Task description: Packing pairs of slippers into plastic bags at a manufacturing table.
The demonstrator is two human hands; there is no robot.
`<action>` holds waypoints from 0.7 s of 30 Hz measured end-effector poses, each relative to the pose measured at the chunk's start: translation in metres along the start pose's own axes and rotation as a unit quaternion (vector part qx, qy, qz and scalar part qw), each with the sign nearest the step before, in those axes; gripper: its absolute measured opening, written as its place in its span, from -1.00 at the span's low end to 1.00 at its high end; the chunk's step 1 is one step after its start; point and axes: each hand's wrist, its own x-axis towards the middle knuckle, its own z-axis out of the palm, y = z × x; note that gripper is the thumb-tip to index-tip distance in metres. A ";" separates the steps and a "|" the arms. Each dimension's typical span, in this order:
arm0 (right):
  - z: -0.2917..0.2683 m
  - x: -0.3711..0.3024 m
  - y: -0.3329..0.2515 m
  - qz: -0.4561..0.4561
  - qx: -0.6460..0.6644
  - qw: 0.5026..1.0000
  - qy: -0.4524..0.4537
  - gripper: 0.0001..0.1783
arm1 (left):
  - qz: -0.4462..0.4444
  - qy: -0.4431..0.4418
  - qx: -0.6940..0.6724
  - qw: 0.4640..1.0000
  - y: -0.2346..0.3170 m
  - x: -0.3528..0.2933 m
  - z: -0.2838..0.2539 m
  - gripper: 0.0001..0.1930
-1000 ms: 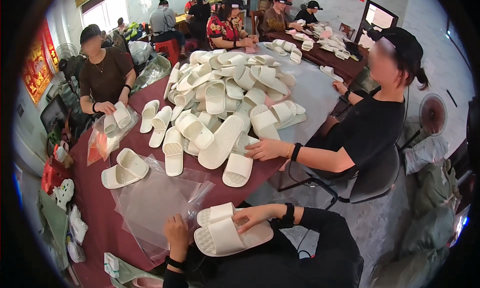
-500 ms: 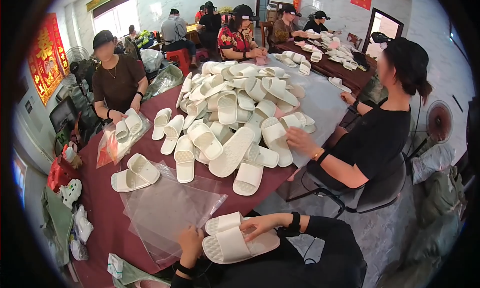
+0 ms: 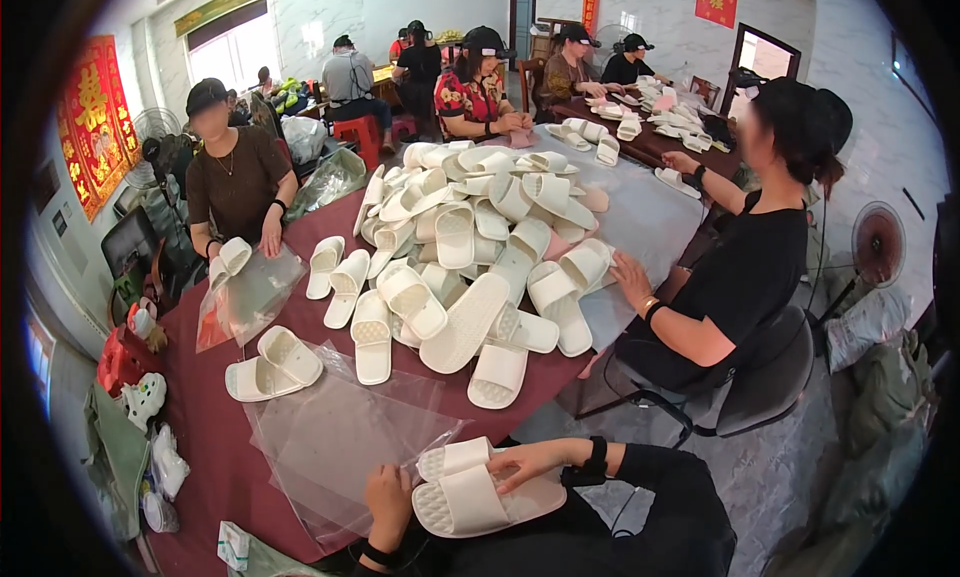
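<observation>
My right hand [image 3: 527, 463] grips a pair of white slippers [image 3: 468, 499] at the table's near edge, its fingers over the strap and inside the opening. One slipper overlaps the other, toes to the left. Just left of them, my left hand [image 3: 387, 495] is closed, thumb and fingers pinched at the edge of a clear plastic bag [image 3: 335, 477]. Several such flat bags lie overlapped in front of it. Beyond them rises a big heap of white slippers [image 3: 460, 222]. Another pair [image 3: 274, 364] rests by the bags' far left corner.
Dark red cloth [image 3: 215, 457] covers the table. A person [image 3: 235, 167] at the left handles slippers and a bag; another person [image 3: 770, 247] sits at the right, a hand by the heap. A small white-and-green box [image 3: 233, 545] lies near left. Fans and sacks stand around.
The view has shifted slightly. My hands keep nearly the same hold. The person at left has tilted up their slippers and laid a hand on the bag; the person at right has drawn a hand back.
</observation>
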 end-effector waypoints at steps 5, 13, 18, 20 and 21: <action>-0.001 0.005 0.003 -0.003 0.007 1.000 -0.007 -0.32 | -0.101 -0.083 -0.086 0.988 -0.018 -0.004 0.014 -0.82; -0.003 0.009 0.016 -0.009 -0.003 1.000 -0.001 -0.32 | -0.231 -0.121 -0.213 0.942 -0.012 0.005 0.009 -0.79; -0.005 0.007 -0.002 0.033 0.009 0.999 -0.033 -0.35 | -0.233 -0.225 -0.229 0.918 -0.013 0.005 0.006 -0.72; -0.005 0.005 -0.004 0.029 0.004 0.999 -0.032 -0.35 | -0.213 -0.214 -0.293 0.907 -0.018 0.002 0.013 -0.71; -0.005 0.004 -0.005 0.032 0.002 0.999 -0.027 -0.36 | -0.191 -0.204 -0.355 0.892 -0.019 0.001 0.014 -0.71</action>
